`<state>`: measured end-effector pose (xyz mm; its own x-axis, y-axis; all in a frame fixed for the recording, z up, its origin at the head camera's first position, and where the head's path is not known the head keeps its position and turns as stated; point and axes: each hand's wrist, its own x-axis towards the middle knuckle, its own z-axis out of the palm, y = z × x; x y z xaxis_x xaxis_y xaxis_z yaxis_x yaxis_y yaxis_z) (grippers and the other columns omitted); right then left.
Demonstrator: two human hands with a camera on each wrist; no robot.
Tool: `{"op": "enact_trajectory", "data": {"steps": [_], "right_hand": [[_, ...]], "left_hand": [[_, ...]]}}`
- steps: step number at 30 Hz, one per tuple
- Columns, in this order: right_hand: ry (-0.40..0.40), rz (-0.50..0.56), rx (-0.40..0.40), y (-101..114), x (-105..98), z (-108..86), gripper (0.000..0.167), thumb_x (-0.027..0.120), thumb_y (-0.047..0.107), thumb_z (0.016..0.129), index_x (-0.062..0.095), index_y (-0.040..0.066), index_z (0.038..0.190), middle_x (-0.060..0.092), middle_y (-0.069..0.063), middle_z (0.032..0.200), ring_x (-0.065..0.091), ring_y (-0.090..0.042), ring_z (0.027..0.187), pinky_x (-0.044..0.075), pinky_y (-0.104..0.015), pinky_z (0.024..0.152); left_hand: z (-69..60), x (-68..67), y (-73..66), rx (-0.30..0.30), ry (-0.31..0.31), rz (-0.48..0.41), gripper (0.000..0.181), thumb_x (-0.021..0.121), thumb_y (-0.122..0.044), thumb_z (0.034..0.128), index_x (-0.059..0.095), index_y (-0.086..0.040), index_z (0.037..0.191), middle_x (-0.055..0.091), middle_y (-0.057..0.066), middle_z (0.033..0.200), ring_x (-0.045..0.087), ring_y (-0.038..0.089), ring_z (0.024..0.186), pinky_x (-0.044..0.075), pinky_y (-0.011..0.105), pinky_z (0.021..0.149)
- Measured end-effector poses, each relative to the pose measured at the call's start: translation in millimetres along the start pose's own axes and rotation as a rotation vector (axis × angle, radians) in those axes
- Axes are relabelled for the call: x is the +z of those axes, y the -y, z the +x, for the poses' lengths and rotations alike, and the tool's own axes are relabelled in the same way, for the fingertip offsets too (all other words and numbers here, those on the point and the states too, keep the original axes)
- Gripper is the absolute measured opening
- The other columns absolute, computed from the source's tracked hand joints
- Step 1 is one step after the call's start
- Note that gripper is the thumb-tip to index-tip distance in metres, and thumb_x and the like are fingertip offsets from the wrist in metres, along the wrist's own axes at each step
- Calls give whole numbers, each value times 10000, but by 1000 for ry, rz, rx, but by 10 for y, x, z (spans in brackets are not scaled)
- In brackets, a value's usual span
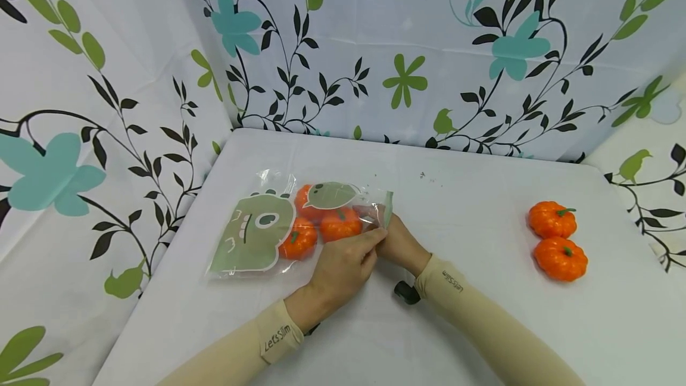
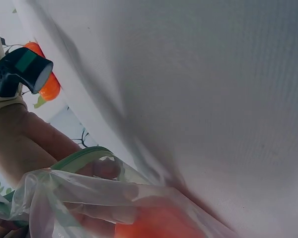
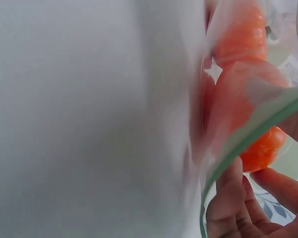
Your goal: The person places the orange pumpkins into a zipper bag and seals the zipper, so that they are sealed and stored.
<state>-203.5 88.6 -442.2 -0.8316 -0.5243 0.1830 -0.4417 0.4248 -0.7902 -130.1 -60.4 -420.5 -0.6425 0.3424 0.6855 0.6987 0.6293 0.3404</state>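
A clear zip bag (image 1: 252, 237) with a green dinosaur print lies on the table, its mouth toward the right. Several small orange pumpkins (image 1: 341, 224) are inside it. My left hand (image 1: 343, 264) pinches the near side of the bag's green-edged mouth between thumb and fingers. From the right, my right hand (image 1: 402, 246) reaches into that mouth. In the right wrist view, the fingers (image 3: 228, 198) of my right hand extend past the green rim (image 3: 260, 131) and touch the end of a pumpkin (image 3: 262, 151). The bag's film and print partly hide what is inside.
Two more orange pumpkins (image 1: 560, 259) sit together on the right part of the white table (image 1: 471, 207). A curtain (image 1: 343, 28) with leaf and flower prints hangs behind the table. A dark wrist camera (image 1: 407, 292) is under my right wrist.
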Motion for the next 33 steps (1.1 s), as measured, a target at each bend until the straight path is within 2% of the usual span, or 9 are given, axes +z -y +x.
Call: {"op": "enact_trajectory", "data": {"steps": [2,5,8,12,15,18,23,28,33], "right_hand": [[1,-10,3,0,5,2,524,734,-27,861,603,28,1366,643,-128,1267,632,-251,869,557,-401,813],[4,-24,26,-7,-3,-2,522,716,1,887,575,3,1390,635,-151,1311,641,-277,1053,519,-446,954],[11,15,91,-8,-48,-31,533,708,59,912,555,43,1422,617,-112,1358,594,-271,1205,466,-461,1039],[8,164,201,-2,-148,-119,518,719,55,906,570,75,1402,622,-86,1343,631,-267,1177,530,-419,960],[13,239,228,-5,-213,-183,455,716,54,920,601,4,1358,651,-139,1299,675,-304,1118,567,-397,893],[48,264,217,-10,-248,-213,402,689,95,957,624,-33,1332,664,-159,1291,680,-288,1120,551,-382,925],[114,299,202,5,-257,-218,327,645,85,984,662,-19,1292,636,-131,1348,644,-254,1187,513,-377,987],[151,298,182,41,-252,-186,309,602,33,987,665,-28,1284,618,-127,1373,605,-266,1241,505,-382,999],[181,314,169,23,-238,-152,372,570,5,989,611,-27,1358,623,-129,1368,572,-262,1274,466,-423,1045]], "left_hand": [[4,1,-4,-2,1,-5,317,740,50,804,746,-29,1112,762,73,1014,735,173,870,587,266,733],[12,-4,-8,-6,-1,-10,329,741,50,804,747,-27,1124,762,73,1024,738,179,889,586,266,742],[22,-10,-4,-6,-2,-9,341,752,50,800,749,-26,1132,761,72,1042,739,186,907,584,263,753],[34,-18,17,-9,-6,10,342,778,33,799,752,-33,1133,761,69,1058,740,183,892,582,253,745],[39,-25,35,-18,-10,24,343,784,19,803,751,-36,1140,761,69,1056,740,177,854,582,250,717],[39,-26,50,-21,-9,32,341,782,16,803,751,-31,1139,765,70,1018,722,160,755,575,240,658],[42,-19,57,-19,-12,34,323,772,16,810,752,-34,1129,767,65,963,681,143,655,558,223,607],[51,-14,46,-20,-12,26,320,769,23,811,758,-37,1125,766,62,983,693,155,669,564,234,610],[62,-18,36,-24,-6,17,327,766,23,814,758,-36,1136,766,60,974,680,147,659,559,224,613]]}}
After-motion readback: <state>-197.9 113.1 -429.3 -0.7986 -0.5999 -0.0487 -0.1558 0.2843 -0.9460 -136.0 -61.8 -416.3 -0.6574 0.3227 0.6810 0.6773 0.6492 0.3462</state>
